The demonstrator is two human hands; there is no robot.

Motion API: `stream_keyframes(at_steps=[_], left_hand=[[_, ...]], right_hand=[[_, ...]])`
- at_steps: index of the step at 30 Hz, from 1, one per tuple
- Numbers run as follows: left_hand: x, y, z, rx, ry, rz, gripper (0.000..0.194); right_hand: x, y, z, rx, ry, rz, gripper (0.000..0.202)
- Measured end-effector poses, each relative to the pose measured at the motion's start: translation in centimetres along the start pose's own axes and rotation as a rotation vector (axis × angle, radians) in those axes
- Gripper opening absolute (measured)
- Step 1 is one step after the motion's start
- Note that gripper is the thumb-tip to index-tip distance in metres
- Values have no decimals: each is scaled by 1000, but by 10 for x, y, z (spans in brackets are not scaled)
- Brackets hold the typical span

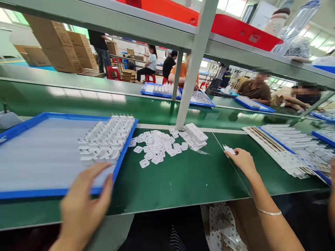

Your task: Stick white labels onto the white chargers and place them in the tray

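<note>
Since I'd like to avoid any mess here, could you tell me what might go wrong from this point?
The left hand is close to the rows of white parts in the blue-rimmed tray and might nudge some out of line. The loose white squares overlap in a heap and could scatter if brushed.

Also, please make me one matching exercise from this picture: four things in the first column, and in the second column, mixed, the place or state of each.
1. Left hand
2. Right hand
3. Flat white pieces
4. Red container

A. Up on the shelf
B. Holding a small white part with pins
C. Lying in a loose pile on the green table
D. Open, at the near right corner of the blue-rimmed tray

Pairs: 1-D, 2-B, 3-C, 4-A
</note>
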State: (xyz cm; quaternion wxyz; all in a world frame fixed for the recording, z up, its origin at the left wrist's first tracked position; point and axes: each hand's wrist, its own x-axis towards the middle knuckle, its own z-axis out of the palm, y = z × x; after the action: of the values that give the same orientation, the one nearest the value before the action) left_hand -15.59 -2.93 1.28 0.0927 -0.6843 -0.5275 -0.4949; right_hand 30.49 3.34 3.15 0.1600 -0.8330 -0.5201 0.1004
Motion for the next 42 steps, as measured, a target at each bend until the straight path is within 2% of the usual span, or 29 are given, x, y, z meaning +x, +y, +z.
stream_keyframes(at_steps=[3,6,8,10,11,12,14,17,20,24,28,30,32,35,38,40,42], left_hand=[[-9,50,28,-2,-220,286,47],[-26,77,56,-28,-390,418,52],[-37,78,68,-89,-407,413,48],[-44,71,72,-178,-418,281,43],[-45,66,71,-233,-437,171,40],[-46,61,69,-298,-463,48,37],[-43,54,63,-441,-502,-182,32],[-37,52,54,-609,-529,-402,30],[-35,53,51,-704,-544,-521,28],[-37,50,51,-781,-546,-626,27],[-39,45,52,-828,-525,-683,31],[-39,43,55,-816,-510,-695,32],[-40,41,58,-803,-502,-701,32],[-40,38,63,-808,-499,-709,34],[-39,36,65,-794,-493,-704,35],[-38,37,65,-761,-491,-682,33],[-37,41,66,-713,-482,-621,29]], right_hand=[[-47,-52,19,113,-185,-271,32],[-98,-106,40,250,-427,-577,21],[-112,-131,48,341,-582,-726,16],[-100,-144,50,380,-712,-760,20],[-84,-146,49,391,-763,-725,23],[-65,-147,48,397,-741,-680,26],[-24,-144,46,402,-601,-597,28],[21,-137,52,372,-469,-510,32],[30,-133,67,360,-442,-485,22],[16,-131,79,405,-380,-483,18],[1,-116,61,485,-359,-495,14],[0,-100,43,491,-325,-489,22],[7,-77,21,455,-234,-438,29],[28,-30,-13,339,0,-259,34],[44,22,-35,177,199,6,47],[46,51,-39,94,241,167,55],[42,71,-37,44,240,259,58]])
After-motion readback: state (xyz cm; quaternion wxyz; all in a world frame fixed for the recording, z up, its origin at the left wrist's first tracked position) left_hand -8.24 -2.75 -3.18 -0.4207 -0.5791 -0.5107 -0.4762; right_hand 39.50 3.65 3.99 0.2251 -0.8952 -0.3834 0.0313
